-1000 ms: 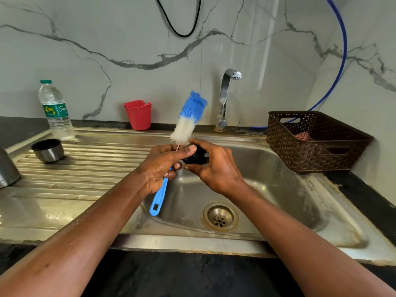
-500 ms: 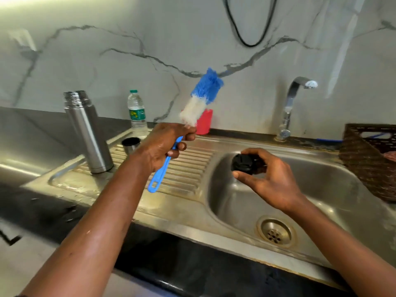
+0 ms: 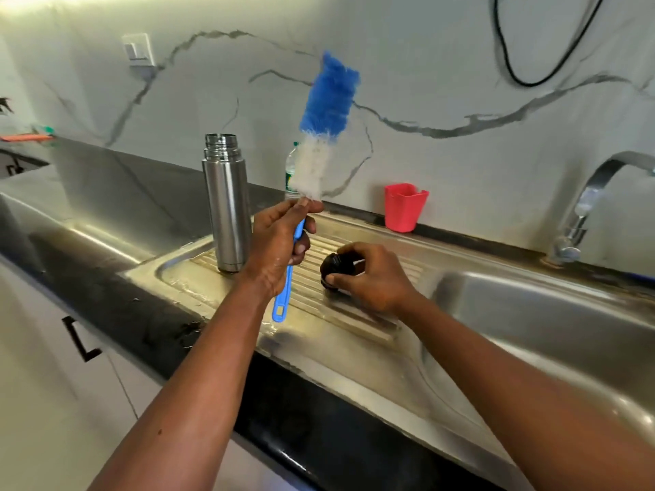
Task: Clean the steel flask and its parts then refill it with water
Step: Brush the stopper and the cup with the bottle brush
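On the ribbed drainboard (image 3: 354, 306), left of the basin (image 3: 531, 313): flask (image 3: 227, 203) upright and uncapped, mouth open, base on the steel near the board's far left corner. Just right of it, left hand (image 3: 280, 249) clenched round the blue handle of a brush (image 3: 326, 115), bristles tilted up and to the right, blue at the tip and white nearer the fist, handle end hanging below the wrist above the board. Right hand (image 3: 372, 274) grasping a black stopper (image 3: 336, 269) from above, fingertips curled over its far edge, thumb on its near side, stopper low over the ribs; whether touching them, cannot tell. Behind the brush, partly hidden, a plastic bottle (image 3: 291, 168). Red cup (image 3: 405, 207) by the wall at the board's back edge. Tap (image 3: 588, 203) at far right, behind the basin. Black counter (image 3: 117, 193) stretching left, well apart from both hands.
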